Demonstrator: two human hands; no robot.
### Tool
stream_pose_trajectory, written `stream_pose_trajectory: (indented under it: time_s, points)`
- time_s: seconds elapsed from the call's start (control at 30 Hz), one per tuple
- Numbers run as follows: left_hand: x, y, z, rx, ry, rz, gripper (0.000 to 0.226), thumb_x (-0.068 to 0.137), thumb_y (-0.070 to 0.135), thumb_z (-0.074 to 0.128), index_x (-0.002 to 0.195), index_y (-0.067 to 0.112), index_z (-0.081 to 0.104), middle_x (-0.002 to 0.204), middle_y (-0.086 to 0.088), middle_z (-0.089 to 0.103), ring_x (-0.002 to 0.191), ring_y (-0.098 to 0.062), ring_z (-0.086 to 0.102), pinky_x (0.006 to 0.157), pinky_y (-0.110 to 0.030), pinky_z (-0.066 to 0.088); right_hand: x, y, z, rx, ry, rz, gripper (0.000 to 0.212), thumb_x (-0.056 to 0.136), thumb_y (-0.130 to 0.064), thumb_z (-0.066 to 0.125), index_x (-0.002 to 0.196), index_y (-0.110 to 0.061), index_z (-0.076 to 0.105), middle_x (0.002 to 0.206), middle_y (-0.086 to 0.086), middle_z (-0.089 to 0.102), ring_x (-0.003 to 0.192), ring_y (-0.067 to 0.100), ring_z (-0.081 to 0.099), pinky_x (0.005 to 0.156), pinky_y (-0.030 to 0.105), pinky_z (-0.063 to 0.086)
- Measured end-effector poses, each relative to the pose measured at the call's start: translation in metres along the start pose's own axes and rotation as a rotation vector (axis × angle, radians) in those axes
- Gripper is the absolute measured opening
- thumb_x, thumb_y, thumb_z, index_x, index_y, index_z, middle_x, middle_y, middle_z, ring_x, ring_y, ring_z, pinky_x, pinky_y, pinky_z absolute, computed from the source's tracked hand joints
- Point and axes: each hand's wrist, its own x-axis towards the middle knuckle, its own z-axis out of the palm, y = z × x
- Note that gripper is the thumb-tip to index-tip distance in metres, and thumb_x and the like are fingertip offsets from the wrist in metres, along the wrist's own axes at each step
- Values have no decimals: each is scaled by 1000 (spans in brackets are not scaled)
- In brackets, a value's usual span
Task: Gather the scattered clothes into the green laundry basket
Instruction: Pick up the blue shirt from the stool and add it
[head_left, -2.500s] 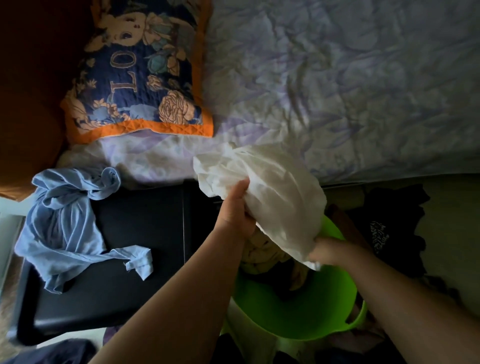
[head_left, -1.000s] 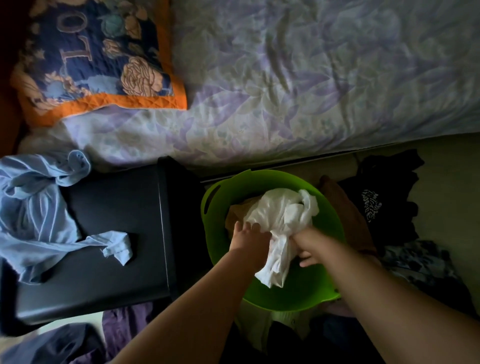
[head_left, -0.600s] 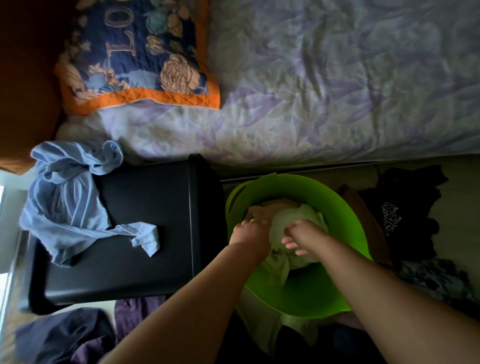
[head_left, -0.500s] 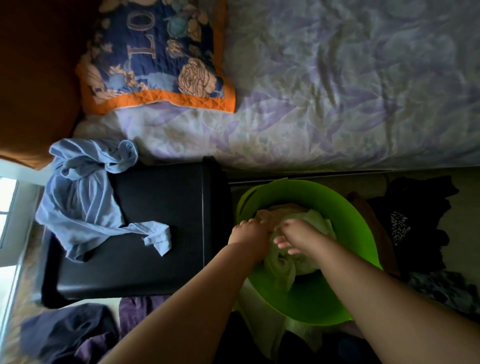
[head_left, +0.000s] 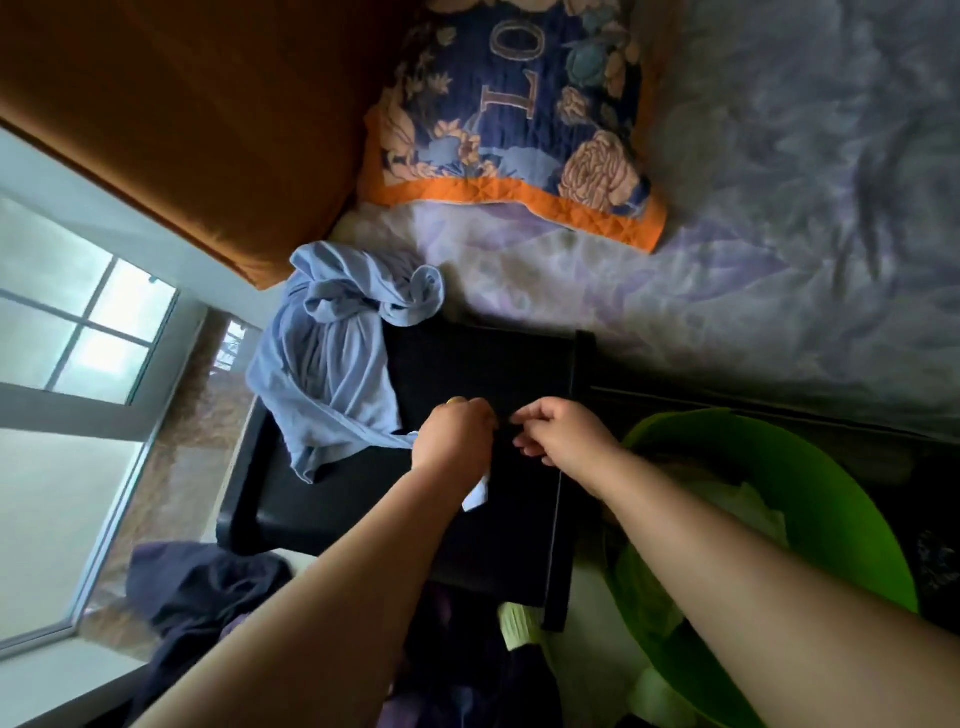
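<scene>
A light blue garment (head_left: 332, 358) lies bunched on the left part of the black side table (head_left: 483, 364). One of its sleeves runs under my left hand (head_left: 454, 439), which grips it; the sleeve's pale end (head_left: 476, 500) sticks out below the hand. My right hand (head_left: 563, 436) hovers just right of the left one, over the table, fingers loosely curled and holding nothing. The green laundry basket (head_left: 836, 514) stands on the floor to the right of the table. A white cloth (head_left: 743, 506) lies inside it, partly hidden by my right forearm.
The bed with a lilac floral sheet (head_left: 753, 249) and a navy-and-orange pillow (head_left: 514, 114) runs behind the table. A dark navy garment (head_left: 202, 587) lies on the floor at lower left, near a window (head_left: 78, 338). More dark and pale clothes (head_left: 514, 629) lie under my arms.
Both hands have left the white cloth in the basket and moved left over the black table. My left hand has taken hold of the blue garment's sleeve. The view has swung left.
</scene>
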Motion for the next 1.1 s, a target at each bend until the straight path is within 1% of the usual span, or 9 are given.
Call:
stream_pose_trajectory:
  time_s: [0.17, 0.3, 0.53, 0.67, 0.77, 0.83, 0.93, 1.03, 1.1]
  points:
    - [22, -65, -35, -76, 112, -191, 23, 89, 25, 52, 104, 14, 67, 110, -10, 61, 102, -32, 60, 78, -37, 50, 26, -34, 40, -5, -19, -22, 23, 96, -13, 43, 95, -21, 65, 89, 4, 72, 72, 9, 62, 60, 17, 42]
    - [36, -115, -54, -198, 269, -323, 25, 87, 25, 59, 110, 16, 58, 117, -11, 55, 109, -32, 54, 85, -39, 48, 50, -55, 69, -21, -43, -26, 24, 97, -10, 42, 100, -17, 65, 88, 4, 70, 71, 9, 61, 59, 16, 42]
    - [78, -146, -67, -144, 313, -219, 47, 86, 19, 59, 131, 19, 45, 132, -13, 43, 118, -35, 48, 92, -41, 43, 88, -84, 102, -84, -8, -43, 27, 91, -6, 43, 92, -24, 63, 90, 3, 69, 68, 10, 60, 58, 20, 45]
    - [112, -142, -76, -96, 304, -241, 31, 88, 10, 47, 114, 16, 61, 157, -11, 13, 119, -34, 49, 89, -40, 46, 118, -97, 108, -199, 35, -124, 26, 86, -14, 51, 77, -36, 61, 91, 1, 70, 82, 25, 68, 80, 42, 58]
    - [139, -148, -83, 19, 184, -285, 33, 91, 9, 43, 120, 9, 59, 160, -13, -11, 113, -35, 56, 77, -37, 46, 126, -106, 111, -174, 16, -137, 23, 90, -13, 50, 88, -32, 62, 90, -2, 68, 78, 18, 66, 69, 32, 55]
    - [154, -158, -85, 40, 152, -226, 41, 93, 13, 43, 133, 6, 49, 161, -12, -3, 115, -35, 56, 79, -37, 45, 127, -107, 113, -130, -15, -121, 24, 92, -9, 47, 99, -25, 63, 90, -3, 67, 71, 9, 61, 60, 20, 45]
    - [169, -170, -86, -1, 128, -83, 42, 93, 17, 50, 131, 1, 51, 148, -17, 36, 124, -34, 50, 94, -35, 42, 127, -100, 112, -111, -16, -120, 26, 91, -8, 45, 104, -20, 65, 92, -2, 66, 68, 6, 59, 61, 19, 45]
    - [164, -169, -92, -191, 327, -35, 25, 88, 21, 60, 104, 6, 72, 107, -17, 69, 101, -31, 63, 73, -27, 38, 129, -93, 109, -138, 34, -117, 26, 91, -9, 44, 101, -22, 65, 91, -3, 66, 73, 13, 63, 72, 33, 53]
    - [153, -160, -96, -437, 390, -76, 20, 86, 27, 67, 87, 10, 76, 80, -11, 71, 77, -19, 64, 64, -24, 35, 131, -90, 105, -163, 85, -119, 27, 87, -9, 44, 99, -26, 62, 87, -3, 65, 82, 22, 67, 79, 41, 55]
